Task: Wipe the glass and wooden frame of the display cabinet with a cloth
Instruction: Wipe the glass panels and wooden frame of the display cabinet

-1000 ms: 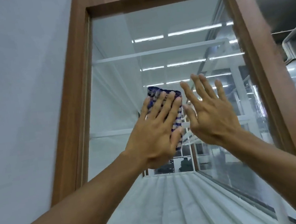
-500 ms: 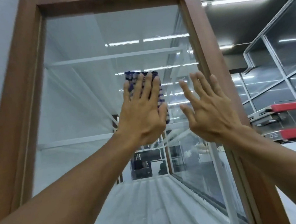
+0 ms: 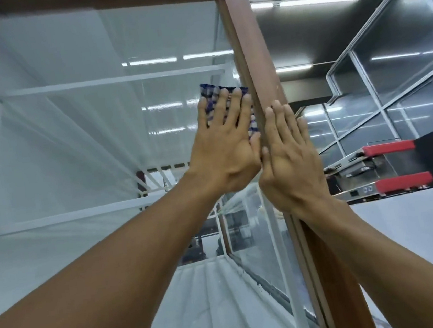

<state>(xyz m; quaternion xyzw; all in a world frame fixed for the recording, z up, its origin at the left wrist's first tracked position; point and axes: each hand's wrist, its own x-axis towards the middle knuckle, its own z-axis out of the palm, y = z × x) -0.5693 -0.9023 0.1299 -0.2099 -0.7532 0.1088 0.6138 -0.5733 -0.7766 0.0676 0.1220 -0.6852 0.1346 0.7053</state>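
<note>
Cloth (image 3: 208, 92) slid to frame (image 3: 259, 63) edge under flat left hand (image 3: 224, 149); right hand (image 3: 289, 153) flat on frame.

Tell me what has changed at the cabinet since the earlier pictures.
The left hand slid the cloth rightward over the glass, up to the right post of the wooden frame. The right hand moved from in front of the glass onto that post. Unchanged: left hand flat on the cloth, nothing let go.

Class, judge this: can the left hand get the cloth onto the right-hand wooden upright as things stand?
Probably yes. The cloth under the left hand borders the upright; the right hand covers part, but the wood above it is bare.
</note>
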